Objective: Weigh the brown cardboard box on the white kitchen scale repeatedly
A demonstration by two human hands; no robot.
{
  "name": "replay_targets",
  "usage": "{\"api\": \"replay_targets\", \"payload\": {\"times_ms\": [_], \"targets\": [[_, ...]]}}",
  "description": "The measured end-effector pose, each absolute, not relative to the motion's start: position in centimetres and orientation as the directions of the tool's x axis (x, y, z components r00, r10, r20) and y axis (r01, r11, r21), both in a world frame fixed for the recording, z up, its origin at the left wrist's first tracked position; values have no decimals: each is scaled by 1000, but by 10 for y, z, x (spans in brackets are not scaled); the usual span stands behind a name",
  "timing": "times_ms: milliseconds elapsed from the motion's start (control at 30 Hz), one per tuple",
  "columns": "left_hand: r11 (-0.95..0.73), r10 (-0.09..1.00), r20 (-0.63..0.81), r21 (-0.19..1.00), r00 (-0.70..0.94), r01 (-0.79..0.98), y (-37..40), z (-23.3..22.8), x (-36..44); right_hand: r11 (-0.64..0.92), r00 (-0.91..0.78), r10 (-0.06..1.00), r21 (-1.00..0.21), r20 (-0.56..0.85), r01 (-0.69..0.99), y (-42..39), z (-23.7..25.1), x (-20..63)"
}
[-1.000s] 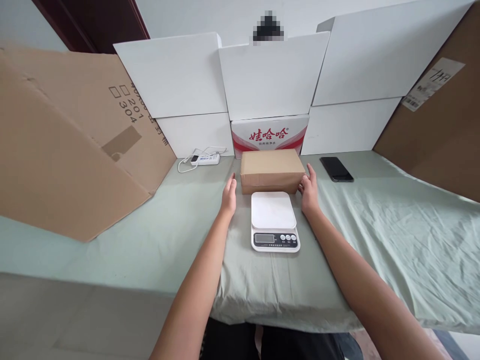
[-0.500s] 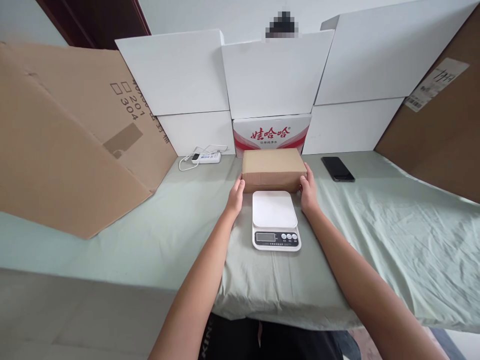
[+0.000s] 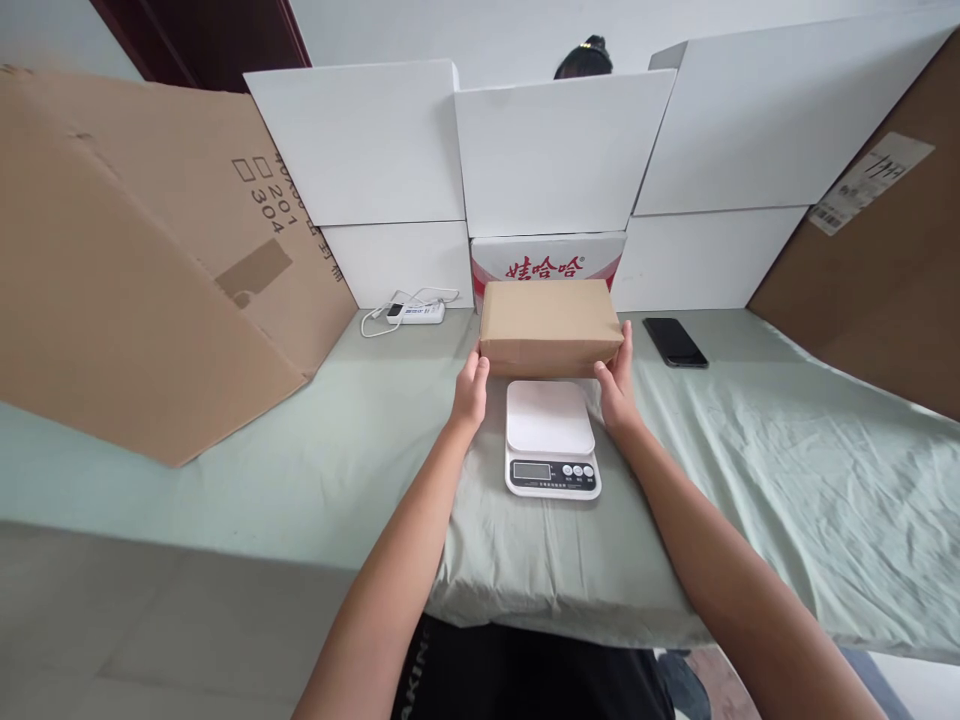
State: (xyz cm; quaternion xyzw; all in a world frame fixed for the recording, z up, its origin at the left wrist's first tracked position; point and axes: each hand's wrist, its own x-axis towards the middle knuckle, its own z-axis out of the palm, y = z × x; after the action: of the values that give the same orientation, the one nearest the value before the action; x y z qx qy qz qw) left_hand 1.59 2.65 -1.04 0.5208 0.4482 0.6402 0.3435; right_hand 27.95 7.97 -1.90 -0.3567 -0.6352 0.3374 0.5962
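Note:
Between my two hands is a brown cardboard box, closed, its long side facing me. My left hand grips its left end, thumb at the near lower corner. At the opposite end my right hand holds it, with fingers up along the side. Just in front of the box, nearer to me, lies a white kitchen scale with a grey display and a row of round buttons. Its display shows no digits I can read. The underside of the box is hidden.
A black phone lies right of the box; a white device with a cable lies to the left. White boxes are stacked behind. Large cardboard panels flank both sides. A green cloth covers the table. Someone's head shows behind the boxes.
The cardboard box has risen a little in my hands and covers more of the printed carton behind it. The scale and phone stay where they were on the cloth.

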Motion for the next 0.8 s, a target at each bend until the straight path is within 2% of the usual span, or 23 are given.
{"api": "replay_targets", "payload": {"times_ms": [167,333,500,800], "targets": [[-455,864,452,890,-223,41,-26,11,20,558,-37,829,-817,559,144,33,4,300],[-426,894,423,905,-148,9,-80,-2,29,548,12,826,-806,564,222,-17,-16,319],[-379,916,376,925,-138,2,-89,-14,32,541,57,821,-806,568,240,-26,-32,318],[-352,920,356,934,-162,55,-88,-20,32,528,34,815,-767,578,364,-28,-15,320]]}}
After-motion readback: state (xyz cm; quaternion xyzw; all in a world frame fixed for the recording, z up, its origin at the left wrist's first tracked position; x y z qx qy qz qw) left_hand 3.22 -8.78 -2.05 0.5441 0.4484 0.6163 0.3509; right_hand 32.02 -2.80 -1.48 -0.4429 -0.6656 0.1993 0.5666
